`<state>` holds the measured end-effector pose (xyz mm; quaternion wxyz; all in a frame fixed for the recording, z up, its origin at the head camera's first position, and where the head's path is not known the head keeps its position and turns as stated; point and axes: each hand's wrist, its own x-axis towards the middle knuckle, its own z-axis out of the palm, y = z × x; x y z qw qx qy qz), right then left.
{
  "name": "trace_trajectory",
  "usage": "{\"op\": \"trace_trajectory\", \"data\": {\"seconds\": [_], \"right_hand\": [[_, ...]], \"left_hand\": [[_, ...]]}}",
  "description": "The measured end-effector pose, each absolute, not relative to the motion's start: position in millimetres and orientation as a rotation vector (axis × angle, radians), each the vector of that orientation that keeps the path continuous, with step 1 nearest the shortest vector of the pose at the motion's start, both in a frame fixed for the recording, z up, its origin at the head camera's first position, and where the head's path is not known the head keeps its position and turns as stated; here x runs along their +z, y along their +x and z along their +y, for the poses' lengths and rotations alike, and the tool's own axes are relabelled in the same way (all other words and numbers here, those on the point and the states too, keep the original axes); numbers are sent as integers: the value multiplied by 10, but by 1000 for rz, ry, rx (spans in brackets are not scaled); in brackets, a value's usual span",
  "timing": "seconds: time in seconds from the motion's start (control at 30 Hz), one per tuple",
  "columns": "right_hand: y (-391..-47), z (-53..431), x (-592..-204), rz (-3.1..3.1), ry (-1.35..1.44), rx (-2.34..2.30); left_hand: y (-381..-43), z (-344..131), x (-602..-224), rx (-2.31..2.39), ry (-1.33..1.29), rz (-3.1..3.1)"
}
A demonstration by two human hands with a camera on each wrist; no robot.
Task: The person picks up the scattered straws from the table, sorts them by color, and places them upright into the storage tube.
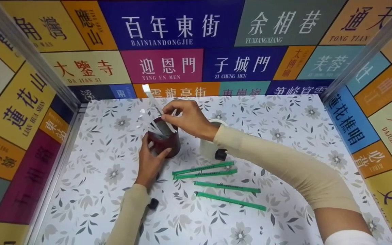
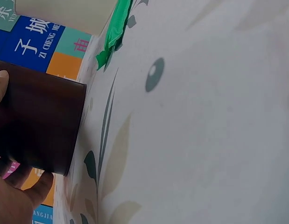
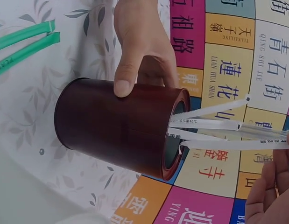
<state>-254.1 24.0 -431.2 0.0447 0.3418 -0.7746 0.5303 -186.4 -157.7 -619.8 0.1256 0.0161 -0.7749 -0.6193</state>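
A dark red cylindrical canister [image 1: 170,146] stands upright on the table, with my left hand [image 1: 150,161] gripping its side. Several slim white paper-wrapped sticks [image 3: 205,123], perhaps straws, poke out of its mouth, along with a clear-wrapped one. Above the rim, my right hand [image 1: 192,117] pinches one white-wrapped stick [image 1: 152,100] between thumb and fingers. That stick's lower part reaches the canister's mouth; how deep it goes I cannot tell. In the left wrist view the canister wall [image 2: 39,119] lies between thumb and fingers.
Several green-wrapped sticks [image 1: 228,187] lie on the flowered tabletop in front of the canister. A white cylindrical container [image 1: 208,146] stands to the right, partly hidden by my right arm. Panels with Chinese lettering [image 1: 162,66] wall the table at the back and sides.
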Motion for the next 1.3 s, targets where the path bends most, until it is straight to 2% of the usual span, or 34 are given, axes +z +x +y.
{"op": "trace_trajectory", "data": {"seconds": [0.5,0.77,1.13,1.3], "right_hand": [[-2631,277,-4731,-2456,1043,1602],[-2563,427,-4818,-2523,1012,1582],[-2115,818,-4787,-2503,1197,1558],[-1875,1023,-4851,-2515,1183,1593]], "left_hand": [[-1869,-1576,-6227,-1749,3,-2237],[-1859,-1582,-6206,-1761,28,-2248],[-1874,-1587,-6223,-1788,-19,-2224],[-1861,-1604,-6263,-1790,14,-2223]]}}
